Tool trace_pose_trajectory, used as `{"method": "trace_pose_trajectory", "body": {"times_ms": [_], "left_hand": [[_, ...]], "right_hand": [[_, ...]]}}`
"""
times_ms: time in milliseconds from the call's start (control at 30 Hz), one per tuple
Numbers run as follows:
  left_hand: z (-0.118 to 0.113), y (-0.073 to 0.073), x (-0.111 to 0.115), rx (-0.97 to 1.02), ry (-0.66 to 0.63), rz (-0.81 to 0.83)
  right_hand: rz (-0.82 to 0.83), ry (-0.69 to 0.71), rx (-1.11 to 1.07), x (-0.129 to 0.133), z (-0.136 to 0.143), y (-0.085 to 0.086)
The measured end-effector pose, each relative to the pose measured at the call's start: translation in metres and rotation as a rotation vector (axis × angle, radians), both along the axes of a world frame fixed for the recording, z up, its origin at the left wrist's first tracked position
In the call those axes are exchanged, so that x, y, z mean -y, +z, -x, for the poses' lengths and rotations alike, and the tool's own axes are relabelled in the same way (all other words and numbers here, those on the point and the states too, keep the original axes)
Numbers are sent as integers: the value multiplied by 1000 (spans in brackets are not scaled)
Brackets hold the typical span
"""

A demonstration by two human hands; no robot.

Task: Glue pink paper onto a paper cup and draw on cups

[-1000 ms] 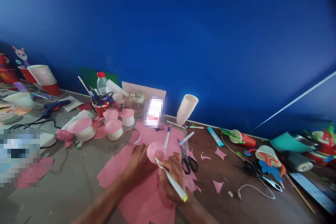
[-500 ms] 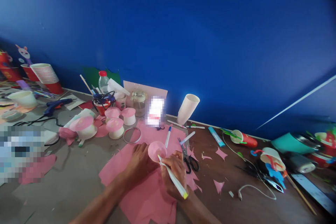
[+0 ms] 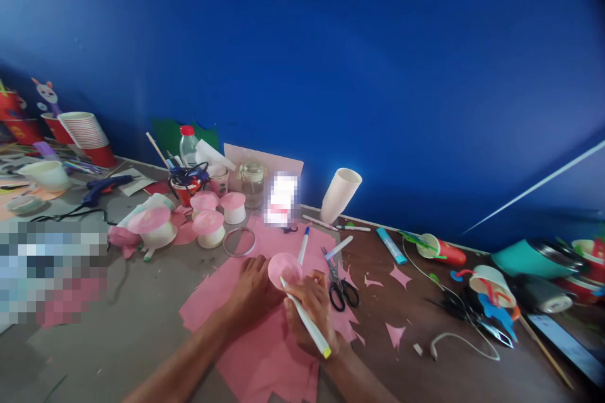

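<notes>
Left hand (image 3: pixel 254 284): is holding the pink disc (image 3: pixel 283 262) by its left edge, fingers curling narrowly; what they are gripping underneath is hidden.
Right hand (image 3: pixel 312 303): is holding the white marker (image 3: pixel 307 322), fingers closing around its barrel.
White marker: is slanting, its tip sitting over the disc's face and its yellow end pointing toward the wearer; whether the tip is touching cannot be confirmed.
Pink disc: is sitting between both hands, above the pink paper (image 3: pixel 265 352).
Scissors (image 3: pixel 333 272): are lying just beyond the right hand, blades pointing away from the wearer.
Blue-capped marker (image 3: pixel 305 243): is resting on the pink paper, beyond the disc.
Metal ring (image 3: pixel 225 243): is lying partly on the pink paper.
Pink-topped cups (image 3: pixel 210 230): are standing grouped left of the ring.
Cup stack (image 3: pixel 338 196): is leaning near the blue wall (image 3: pixel 302 63).
</notes>
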State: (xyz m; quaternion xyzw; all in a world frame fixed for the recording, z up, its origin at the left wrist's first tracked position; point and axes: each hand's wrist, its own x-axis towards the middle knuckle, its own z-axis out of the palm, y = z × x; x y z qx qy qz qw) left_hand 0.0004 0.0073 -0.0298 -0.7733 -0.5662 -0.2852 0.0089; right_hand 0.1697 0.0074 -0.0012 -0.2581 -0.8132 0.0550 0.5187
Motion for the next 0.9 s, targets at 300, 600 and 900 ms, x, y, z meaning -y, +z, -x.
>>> {"method": "trace_pose_trajectory", "body": {"times_ms": [300,600,900], "left_hand": [[0,4,2,-9,8,35],[-1,4,1,-18,24,15],[1,-1,-2,12,25,25]], "right_hand": [[-3,-38,-8,-2,-6,7],[14,9,-65,-2,-7,8],[-24,6,-36,-4,-2,4]]}}
